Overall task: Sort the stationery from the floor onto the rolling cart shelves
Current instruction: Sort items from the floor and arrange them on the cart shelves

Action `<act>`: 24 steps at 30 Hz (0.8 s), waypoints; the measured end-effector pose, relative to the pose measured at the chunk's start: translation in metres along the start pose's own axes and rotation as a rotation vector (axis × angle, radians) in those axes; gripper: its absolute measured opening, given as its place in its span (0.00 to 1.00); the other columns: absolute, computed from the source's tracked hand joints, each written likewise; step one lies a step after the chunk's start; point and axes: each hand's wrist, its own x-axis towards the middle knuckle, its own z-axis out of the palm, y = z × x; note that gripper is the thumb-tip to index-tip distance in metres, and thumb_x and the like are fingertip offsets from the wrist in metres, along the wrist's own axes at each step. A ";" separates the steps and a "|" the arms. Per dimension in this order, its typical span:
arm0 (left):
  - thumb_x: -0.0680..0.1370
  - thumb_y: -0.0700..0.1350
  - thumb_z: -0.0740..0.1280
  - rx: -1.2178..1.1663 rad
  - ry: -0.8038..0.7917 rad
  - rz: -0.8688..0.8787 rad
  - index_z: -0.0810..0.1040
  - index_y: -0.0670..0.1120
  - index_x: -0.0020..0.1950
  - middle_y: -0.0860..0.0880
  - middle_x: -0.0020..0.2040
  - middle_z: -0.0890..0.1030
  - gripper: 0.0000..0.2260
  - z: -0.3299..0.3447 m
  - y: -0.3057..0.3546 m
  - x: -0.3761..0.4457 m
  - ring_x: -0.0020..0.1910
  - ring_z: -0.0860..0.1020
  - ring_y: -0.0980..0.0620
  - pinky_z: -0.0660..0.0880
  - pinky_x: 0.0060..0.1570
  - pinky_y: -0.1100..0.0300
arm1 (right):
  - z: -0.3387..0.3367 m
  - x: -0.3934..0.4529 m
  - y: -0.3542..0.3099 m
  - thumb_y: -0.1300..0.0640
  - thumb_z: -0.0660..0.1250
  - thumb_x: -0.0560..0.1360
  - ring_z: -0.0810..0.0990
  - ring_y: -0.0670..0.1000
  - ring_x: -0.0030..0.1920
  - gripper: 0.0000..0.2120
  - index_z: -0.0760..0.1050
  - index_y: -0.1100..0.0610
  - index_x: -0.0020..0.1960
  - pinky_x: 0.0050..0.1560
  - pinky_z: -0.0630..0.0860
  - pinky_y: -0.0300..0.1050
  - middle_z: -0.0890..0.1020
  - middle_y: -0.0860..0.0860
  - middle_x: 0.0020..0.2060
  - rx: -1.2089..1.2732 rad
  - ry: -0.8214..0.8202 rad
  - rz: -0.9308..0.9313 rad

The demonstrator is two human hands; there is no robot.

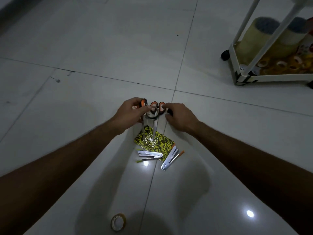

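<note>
Orange-and-black scissor handles (155, 108) sit between the two hands, above the middle of the white tiled floor (84, 48). The left hand (130, 112) has its fingers curled round one handle loop, thumb pressed against it. The right hand (179, 117) has its fingertips bent onto the handles on the other side; how firmly it grips I cannot tell, as the fingers hide the contact. There seem to be two pairs of scissors bunched together, their steel blades (149, 131) pointing down toward the person and crossing over a yellow-and-black patterned notebook (157, 139) that lies flat on the floor. Whether the blade tips touch the notebook is unclear.

Just beside the notebook's near edge lie two metal staplers: one (149, 154) roughly level, one (170, 158) slanted, partly overlapping the notebook's corner. A thin green-tipped pen (145, 160) lies under the level stapler, and an orange-tipped pen (177, 156) lies along the slanted one. A roll of clear tape (118, 222) stands well apart, near the bottom edge of the view.

The rolling cart (271, 77) stands toward the far right corner of the floor, its lowest shelf holding large tape rolls (254, 36) and many small ones (281, 64).
</note>
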 end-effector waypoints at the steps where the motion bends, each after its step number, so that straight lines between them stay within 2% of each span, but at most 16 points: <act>1: 0.78 0.47 0.72 0.014 0.001 0.014 0.80 0.41 0.58 0.48 0.48 0.78 0.12 -0.001 -0.003 0.002 0.43 0.80 0.51 0.81 0.39 0.60 | 0.005 0.009 0.002 0.56 0.63 0.77 0.80 0.59 0.54 0.16 0.77 0.50 0.64 0.47 0.75 0.48 0.82 0.56 0.54 -0.059 -0.012 -0.017; 4: 0.78 0.46 0.72 0.027 -0.010 0.055 0.80 0.39 0.57 0.46 0.47 0.77 0.13 -0.002 -0.009 0.008 0.42 0.79 0.52 0.82 0.40 0.56 | 0.012 0.022 0.004 0.54 0.61 0.79 0.80 0.60 0.50 0.13 0.73 0.50 0.63 0.46 0.76 0.51 0.81 0.56 0.52 -0.197 -0.016 -0.054; 7: 0.78 0.48 0.72 0.023 -0.032 0.079 0.81 0.40 0.56 0.48 0.42 0.78 0.12 -0.001 -0.009 0.012 0.38 0.79 0.57 0.80 0.39 0.57 | 0.015 0.020 0.009 0.54 0.59 0.81 0.79 0.60 0.45 0.08 0.70 0.52 0.60 0.43 0.78 0.54 0.79 0.55 0.47 -0.339 0.008 -0.138; 11: 0.78 0.52 0.72 0.056 -0.080 0.117 0.82 0.47 0.53 0.49 0.42 0.80 0.10 0.006 -0.005 0.012 0.41 0.79 0.54 0.79 0.45 0.51 | 0.007 0.010 0.018 0.53 0.57 0.82 0.79 0.61 0.43 0.08 0.69 0.53 0.59 0.39 0.76 0.53 0.78 0.55 0.45 -0.430 0.013 -0.196; 13: 0.78 0.50 0.73 0.085 -0.081 0.144 0.82 0.49 0.56 0.49 0.45 0.82 0.09 0.012 -0.002 0.012 0.43 0.81 0.53 0.79 0.45 0.54 | -0.005 0.002 0.020 0.53 0.58 0.82 0.80 0.61 0.43 0.08 0.69 0.53 0.60 0.39 0.74 0.51 0.78 0.55 0.47 -0.445 0.043 -0.190; 17: 0.76 0.51 0.75 0.126 -0.076 0.186 0.81 0.51 0.59 0.52 0.51 0.83 0.14 0.024 0.015 0.008 0.45 0.82 0.58 0.76 0.43 0.66 | -0.036 -0.019 0.019 0.52 0.60 0.80 0.80 0.61 0.46 0.10 0.71 0.53 0.60 0.42 0.75 0.52 0.78 0.54 0.50 -0.390 0.078 -0.160; 21: 0.73 0.54 0.78 0.089 -0.107 0.167 0.82 0.53 0.57 0.54 0.49 0.84 0.15 0.035 0.037 0.000 0.44 0.81 0.59 0.78 0.48 0.61 | -0.070 -0.046 0.022 0.52 0.62 0.80 0.78 0.56 0.48 0.07 0.72 0.50 0.57 0.48 0.77 0.56 0.77 0.51 0.51 -0.254 0.059 -0.090; 24: 0.71 0.47 0.80 -0.038 -0.200 0.121 0.82 0.48 0.57 0.53 0.45 0.83 0.17 0.043 0.061 -0.009 0.42 0.80 0.58 0.77 0.46 0.60 | -0.100 -0.072 0.020 0.55 0.65 0.80 0.79 0.48 0.47 0.03 0.75 0.50 0.53 0.49 0.78 0.49 0.82 0.46 0.50 -0.006 0.081 -0.060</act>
